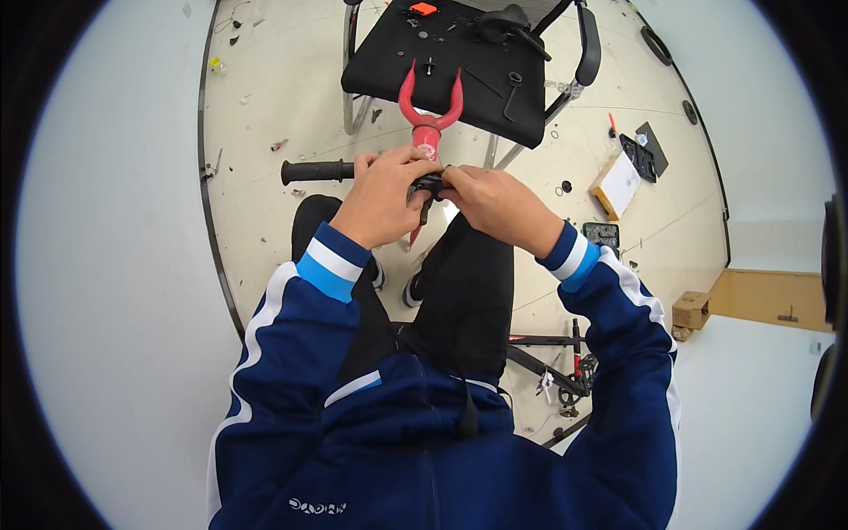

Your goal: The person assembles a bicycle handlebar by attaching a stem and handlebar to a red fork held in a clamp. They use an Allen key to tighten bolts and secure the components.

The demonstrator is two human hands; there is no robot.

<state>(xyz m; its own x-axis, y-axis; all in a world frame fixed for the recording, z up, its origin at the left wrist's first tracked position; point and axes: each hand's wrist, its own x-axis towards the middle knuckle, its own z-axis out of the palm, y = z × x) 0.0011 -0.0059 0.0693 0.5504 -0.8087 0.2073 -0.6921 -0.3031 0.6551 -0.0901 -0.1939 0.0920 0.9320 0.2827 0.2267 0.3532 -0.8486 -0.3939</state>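
Note:
A red bicycle fork [427,134] stands between my knees and the chair, its two prongs resting over the front of the seat. At its near end is a black handlebar, whose rubber grip [314,171] sticks out to the left. My left hand [382,196] is closed on the handlebar beside the dark clamp [430,184] in the middle. From the other side my right hand [496,203] pinches at that clamp with thumb and fingers. Any small part between its fingertips is hidden.
Ahead, a black chair [389,66] carries a saddle [503,24], a hex key [510,104] and small parts. On the floor at right lie a toolbox [638,157], a white-topped box [616,187] and a bicycle frame [543,364]. A cardboard box [691,310] sits farther right.

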